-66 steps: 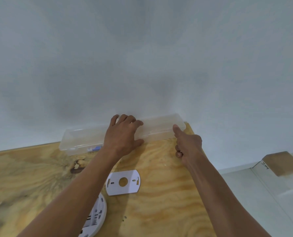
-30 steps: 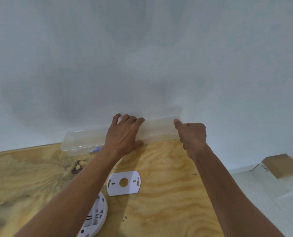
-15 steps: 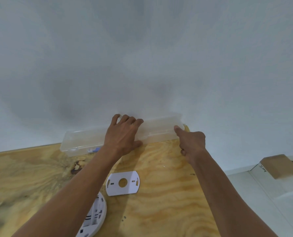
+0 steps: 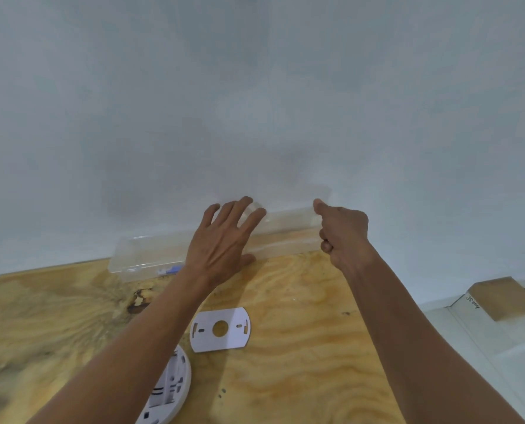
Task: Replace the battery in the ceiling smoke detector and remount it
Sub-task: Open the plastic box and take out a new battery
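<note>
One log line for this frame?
left hand: on clear box | right hand: lifting lid | detector: on table

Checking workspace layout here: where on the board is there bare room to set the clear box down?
Bare wood lies right of the mounting plate, under the right forearm, and on the board left of the left forearm. It is crowded at the far edge, where both hands, left and right, meet the clear box, and near the detector.

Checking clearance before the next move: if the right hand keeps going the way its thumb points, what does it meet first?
Probably the raised lid of the clear plastic case; the right hand seems about there already, with the wall behind.
</note>
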